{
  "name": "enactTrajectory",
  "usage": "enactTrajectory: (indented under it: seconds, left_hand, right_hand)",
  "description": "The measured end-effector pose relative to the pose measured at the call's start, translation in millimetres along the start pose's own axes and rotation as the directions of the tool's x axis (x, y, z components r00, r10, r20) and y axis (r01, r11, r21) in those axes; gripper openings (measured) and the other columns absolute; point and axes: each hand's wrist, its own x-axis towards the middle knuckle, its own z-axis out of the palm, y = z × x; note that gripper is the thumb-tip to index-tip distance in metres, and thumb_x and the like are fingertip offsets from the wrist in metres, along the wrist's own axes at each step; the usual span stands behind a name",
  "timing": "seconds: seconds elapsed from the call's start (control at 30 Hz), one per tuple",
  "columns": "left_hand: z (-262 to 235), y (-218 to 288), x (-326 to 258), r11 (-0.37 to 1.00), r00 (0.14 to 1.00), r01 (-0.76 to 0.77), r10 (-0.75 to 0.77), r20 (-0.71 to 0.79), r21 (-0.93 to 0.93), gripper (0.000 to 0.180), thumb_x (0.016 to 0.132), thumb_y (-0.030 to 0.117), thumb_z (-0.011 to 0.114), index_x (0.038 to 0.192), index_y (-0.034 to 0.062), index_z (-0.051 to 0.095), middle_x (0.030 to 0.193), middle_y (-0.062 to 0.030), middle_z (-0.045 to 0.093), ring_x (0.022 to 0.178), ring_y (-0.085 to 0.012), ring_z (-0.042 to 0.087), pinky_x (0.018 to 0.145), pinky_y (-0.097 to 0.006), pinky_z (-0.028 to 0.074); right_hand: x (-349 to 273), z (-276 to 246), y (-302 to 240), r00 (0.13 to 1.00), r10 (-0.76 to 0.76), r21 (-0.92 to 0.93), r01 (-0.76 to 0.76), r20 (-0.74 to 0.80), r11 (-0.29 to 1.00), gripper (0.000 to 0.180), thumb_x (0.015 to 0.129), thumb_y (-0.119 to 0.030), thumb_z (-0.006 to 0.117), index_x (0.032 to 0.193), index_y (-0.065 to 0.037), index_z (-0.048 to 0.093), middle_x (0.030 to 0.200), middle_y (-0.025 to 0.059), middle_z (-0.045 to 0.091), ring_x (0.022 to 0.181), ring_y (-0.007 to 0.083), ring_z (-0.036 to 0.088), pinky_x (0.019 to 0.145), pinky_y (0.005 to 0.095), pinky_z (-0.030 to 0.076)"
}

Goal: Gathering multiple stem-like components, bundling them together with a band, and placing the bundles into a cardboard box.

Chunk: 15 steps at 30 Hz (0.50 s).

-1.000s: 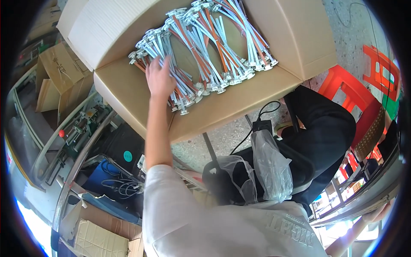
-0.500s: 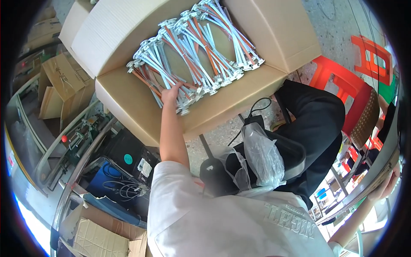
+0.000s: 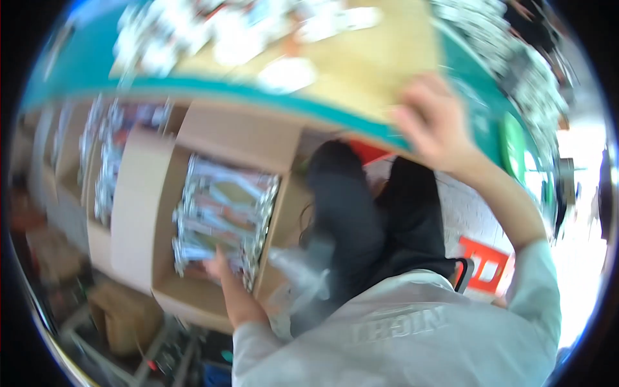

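My left hand (image 3: 218,264) reaches down into an open cardboard box (image 3: 169,222) and lies at the near end of the packed bundles of white and orange-brown wires (image 3: 225,209). Motion smears its fingers, so whether they grip a bundle does not show. Raised at the table's front edge, my right hand (image 3: 437,119) has loosely bent fingers and its thumb apart from them. No object shows in it. Beneath it is a wooden board (image 3: 387,58) on the green tabletop (image 3: 251,95), with blurred white pieces (image 3: 238,35) toward its left.
More cardboard boxes of similar bundles (image 3: 109,177) stand left of the box. A large pile of white parts (image 3: 480,42) covers the table's far right. Clear plastic (image 3: 303,277) hangs beside my leg. A red stool (image 3: 480,266) is at the right, a brown carton (image 3: 122,316) lower left.
The view has swung right and up, bringing the tabletop into sight. My right hand has come from the far right edge to the table's front edge. My left hand is still in the box.
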Motion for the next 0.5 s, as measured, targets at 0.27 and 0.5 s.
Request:
enactTrajectory:
  seconds: [0.27, 0.5]
  left_hand:
    - [-83, 81, -66, 0.702, 0.627, -0.712, 0.647, -0.434, 0.018, 0.034, 0.078, 0.024, 0.074, 0.100, -0.0006, 0.063, 0.095, -0.0166, 0.066, 0.089, -0.0325, 0.063, 0.079, -0.043, 0.050]
    - [-237, 224, -261, 0.143, 0.006, -0.977, 0.759, -0.651, 0.158, 0.021, 0.088, 0.010, 0.066, 0.104, -0.0018, 0.061, 0.104, -0.0142, 0.063, 0.090, -0.0272, 0.061, 0.074, -0.036, 0.051]
  right_hand:
    - [-26, -5, 19, 0.941, -0.143, -0.057, 0.132, -0.306, 0.990, 0.019, 0.076, -0.024, 0.068, 0.078, -0.009, 0.057, 0.082, 0.0093, 0.056, 0.076, 0.0270, 0.057, 0.067, 0.0405, 0.046]
    - [-33, -3, 9, 0.867, -0.212, 0.002, 0.239, -0.450, 0.971, 0.019, 0.074, -0.024, 0.065, 0.076, -0.009, 0.055, 0.072, 0.0050, 0.056, 0.072, 0.0218, 0.058, 0.066, 0.0385, 0.043]
